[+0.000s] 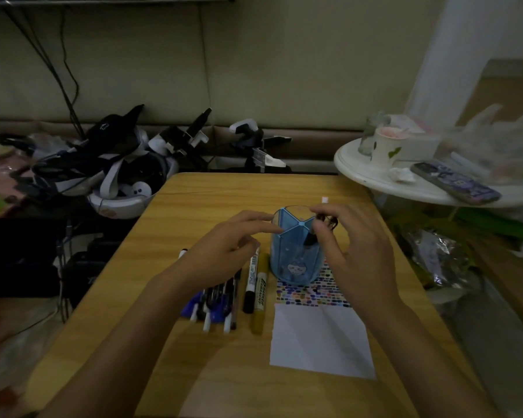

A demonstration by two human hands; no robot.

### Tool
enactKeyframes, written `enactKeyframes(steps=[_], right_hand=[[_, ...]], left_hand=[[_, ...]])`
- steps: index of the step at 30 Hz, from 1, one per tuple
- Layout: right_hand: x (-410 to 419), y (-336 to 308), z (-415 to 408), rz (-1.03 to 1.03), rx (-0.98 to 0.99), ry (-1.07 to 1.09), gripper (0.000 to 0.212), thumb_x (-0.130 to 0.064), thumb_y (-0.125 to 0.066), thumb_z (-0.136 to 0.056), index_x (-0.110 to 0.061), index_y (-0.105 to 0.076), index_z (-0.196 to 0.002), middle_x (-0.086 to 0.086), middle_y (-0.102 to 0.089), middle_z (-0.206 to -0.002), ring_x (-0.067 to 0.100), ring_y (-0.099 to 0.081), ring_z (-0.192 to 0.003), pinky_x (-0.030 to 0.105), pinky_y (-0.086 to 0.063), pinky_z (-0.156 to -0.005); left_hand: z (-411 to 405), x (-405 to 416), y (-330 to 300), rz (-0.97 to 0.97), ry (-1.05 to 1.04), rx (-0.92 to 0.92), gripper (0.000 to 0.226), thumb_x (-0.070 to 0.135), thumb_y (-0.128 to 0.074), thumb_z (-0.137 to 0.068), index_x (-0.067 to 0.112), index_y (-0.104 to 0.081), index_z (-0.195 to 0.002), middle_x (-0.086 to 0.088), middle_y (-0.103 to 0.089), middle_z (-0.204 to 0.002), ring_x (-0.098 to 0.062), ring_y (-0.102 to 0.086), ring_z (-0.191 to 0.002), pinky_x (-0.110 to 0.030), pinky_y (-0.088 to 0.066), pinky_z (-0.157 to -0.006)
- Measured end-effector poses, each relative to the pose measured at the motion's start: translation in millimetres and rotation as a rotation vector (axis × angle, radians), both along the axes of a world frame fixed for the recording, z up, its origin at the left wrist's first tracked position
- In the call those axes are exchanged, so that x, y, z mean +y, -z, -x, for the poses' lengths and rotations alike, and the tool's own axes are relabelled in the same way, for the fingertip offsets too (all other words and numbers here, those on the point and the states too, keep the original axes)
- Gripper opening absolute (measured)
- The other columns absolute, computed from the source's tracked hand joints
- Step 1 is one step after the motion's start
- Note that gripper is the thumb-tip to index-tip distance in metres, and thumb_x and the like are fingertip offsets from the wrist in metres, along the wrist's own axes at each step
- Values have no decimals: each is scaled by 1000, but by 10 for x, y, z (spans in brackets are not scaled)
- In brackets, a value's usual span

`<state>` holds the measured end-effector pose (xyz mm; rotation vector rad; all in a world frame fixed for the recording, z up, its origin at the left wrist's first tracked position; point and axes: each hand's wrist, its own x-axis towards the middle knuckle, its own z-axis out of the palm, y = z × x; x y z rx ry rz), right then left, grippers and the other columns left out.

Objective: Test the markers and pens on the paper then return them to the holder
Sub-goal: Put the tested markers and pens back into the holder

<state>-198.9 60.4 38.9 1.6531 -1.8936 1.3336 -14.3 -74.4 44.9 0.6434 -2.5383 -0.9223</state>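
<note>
holder (296,254): a translucent blue cup with divided compartments, standing upright on the wooden table (212,200), its base on the far edge of the paper (320,339). it sits between the two hands.

right hand (354,248): just right of the holder, fingers curled, pinching a dark pen (310,236) at the rim. the pen's lower end is inside the right compartment; a white tip (324,200) shows just beyond the fingers.

left hand (233,239): just left of the holder, fingers loosely extended, the index fingertip touching the holder's left rim. it grips nothing.

beneath the left hand and wrist: a row of pens (215,300) lying side by side on the table. between that row and the holder lie a black-capped marker (250,285) and a gold marker (260,297), touching each other.

the paper lies under the right wrist; its far strip carries a pattern of coloured marks.
</note>
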Motion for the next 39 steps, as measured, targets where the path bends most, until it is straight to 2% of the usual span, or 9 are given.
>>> enactKeyframes(steps=[5,9,13,18,22,25,29,33,39], right_hand=[[42,27,-24,-5,21,19,40,-21,-64,-96,-19,-57,-135,-2,-59,-125,13,-49,-115,24,-37,-96],[84,38,-172,99,90,41,22,-21,-62,-93,-16,-61,-114,-1,-55,-105,11,-47,-97,20,-36,-83],[95,224,-378,-153,78,-173,8,-30,-52,-96,-27,-57,-101,-16,-50,-87,1,-48,-74,18,-42,-62],[26,499,-468,-496,110,-238,23,-43,-45,-98,-37,-61,-114,-14,-59,-97,7,-57,-82,31,-48,-64],[-1,561,-488,-557,135,-263,24,-45,-47,-99,-38,-61,-118,-14,-61,-106,8,-60,-94,30,-47,-67],[-18,554,-514,-609,135,-261,24,-55,-46,-98,-36,-55,-109,-14,-55,-96,9,-56,-87,28,-36,-61],[-23,566,-558,-647,133,-233,28,-59,-51,-94,-33,-41,-95,-10,-54,-90,11,-54,-80,30,-30,-57],[-10,517,-566,-655,84,-227,35,-46,-58,-91,-32,-43,-120,-7,-62,-103,15,-62,-87,30,-38,-59],[-16,445,-433,-680,-202,-282,49,-36,-64,-85,-31,-48,-132,-17,-54,-71,-4,-54,-63,15,-39,-55]], left_hand=[[5,1,-11,2,-11,4,48,4,-46,-100,35,-55,-135,19,-41,-147,-1,-55,-113,-31,-50,-98],[13,-7,0,14,-20,1,46,5,-46,-101,32,-55,-137,19,-40,-148,-1,-50,-122,-31,-48,-102],[5,-21,15,-7,-3,33,45,3,-45,-100,30,-58,-133,19,-37,-152,0,-46,-129,-33,-47,-103],[-1,7,-8,-20,4,28,50,0,-46,-99,32,-55,-136,17,-39,-152,-1,-53,-120,-24,-48,-100],[-7,0,7,7,-5,26,51,3,-44,-100,34,-52,-140,21,-34,-153,3,-48,-125,-18,-46,-99],[-17,4,13,5,10,17,51,2,-43,-101,30,-50,-142,24,-32,-152,2,-43,-131,-7,-40,-97],[-15,17,7,-17,15,22,53,-2,-43,-100,28,-50,-143,20,-33,-154,1,-47,-128,-4,-39,-95],[-18,22,8,-28,14,25,54,-2,-43,-100,29,-49,-143,24,-33,-150,3,-48,-124,-4,-40,-91],[-25,12,19,-43,7,17,55,1,-44,-101,36,-47,-143,27,-32,-151,6,-50,-120,-4,-41,-90]])
